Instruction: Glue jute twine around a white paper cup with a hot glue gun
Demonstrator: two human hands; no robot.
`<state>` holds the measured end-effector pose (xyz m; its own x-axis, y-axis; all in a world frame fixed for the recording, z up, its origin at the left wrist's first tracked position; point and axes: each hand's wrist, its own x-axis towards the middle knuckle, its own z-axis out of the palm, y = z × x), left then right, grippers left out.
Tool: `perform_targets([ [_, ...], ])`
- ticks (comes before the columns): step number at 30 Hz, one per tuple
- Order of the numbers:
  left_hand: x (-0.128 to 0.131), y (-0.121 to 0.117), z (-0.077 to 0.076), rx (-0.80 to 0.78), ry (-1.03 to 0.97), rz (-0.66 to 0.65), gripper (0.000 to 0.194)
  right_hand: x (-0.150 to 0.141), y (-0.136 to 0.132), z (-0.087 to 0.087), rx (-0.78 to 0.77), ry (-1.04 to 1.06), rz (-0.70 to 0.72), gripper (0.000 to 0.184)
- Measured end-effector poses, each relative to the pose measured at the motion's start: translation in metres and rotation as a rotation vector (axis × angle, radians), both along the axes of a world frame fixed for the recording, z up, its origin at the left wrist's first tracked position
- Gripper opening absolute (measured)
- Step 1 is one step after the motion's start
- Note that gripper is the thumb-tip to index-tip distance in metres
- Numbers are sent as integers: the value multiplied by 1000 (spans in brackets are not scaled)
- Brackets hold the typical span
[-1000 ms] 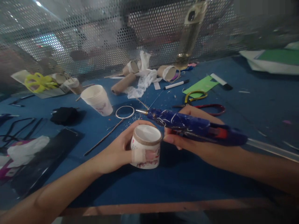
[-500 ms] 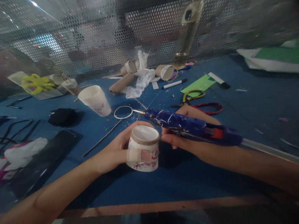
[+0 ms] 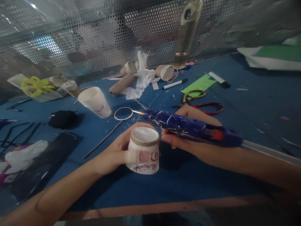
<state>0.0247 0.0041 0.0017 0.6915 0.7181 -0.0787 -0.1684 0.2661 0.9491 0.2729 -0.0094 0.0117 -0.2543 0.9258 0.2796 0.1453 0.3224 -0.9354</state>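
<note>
A white paper cup [image 3: 143, 168] with pink blossom print and twine around its upper rim is gripped in my left hand [image 3: 117, 150]. A bandage [image 3: 132, 156] wraps that thumb, which lies across the cup's front. My right hand [image 3: 178, 138] is closed around a blue hot glue gun [image 3: 178, 122], its fingers partly hidden behind the body. The gun's metal tip points left, beside a thin white ring [image 3: 123, 118] on the table; whether they touch I cannot tell. A clear glue stick [image 3: 265, 150] sticks out of the gun's rear.
Stacked paper cups [image 3: 95, 102] lean at the left, near a thin stick [image 3: 103, 139] and a black lump [image 3: 62, 119]. Behind are cardboard tubes [image 3: 122, 84], white lace [image 3: 139, 86], a marker [image 3: 174, 84], pliers [image 3: 204, 106], a bottle [image 3: 187, 34] and yellow-handled scissors [image 3: 36, 86].
Both hands keep their holds on the cup and glue gun. The cup has turned and shifted very slightly left; the view itself has drifted a little.
</note>
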Motion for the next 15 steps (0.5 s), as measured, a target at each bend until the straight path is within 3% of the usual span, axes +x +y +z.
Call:
perform_targets([
  [3,1,0,1,3,10,8,48,-1,-1,2,-10,-41,-21,23],
  [8,5,-1,1,-28,-22,9,49,-1,1,2,-23,19,66,23],
  [15,4,-3,1,-11,-35,12,46,-2,1,-1,21,25,20,25],
])
